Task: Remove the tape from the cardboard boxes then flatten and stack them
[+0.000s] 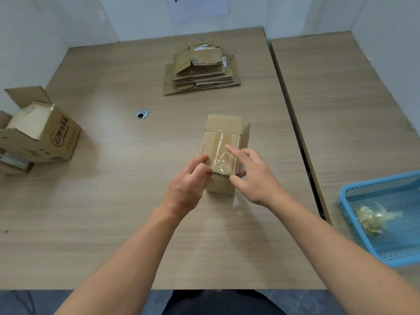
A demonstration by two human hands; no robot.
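**Small box held at mid-table, tape still on**

We see the small box just right of the frame's centre, lying on the table with both hands on its near end. The left hand curls its fingers against the near left corner. The right hand lays a straight forefinger over the clear tape and sets its thumb on the near right corner. Whether either hand pinches the tape, we cannot tell.

We count one taped box, one stack of flattened boxes at upper centre, and an open printed box at the left edge with at least one more beside it. One blue basket at lower right holds one wad of tape.

The table is pale wood grain with a round cable hole. A second table adjoins it on the right. White walls close in behind, one bearing a paper sheet.
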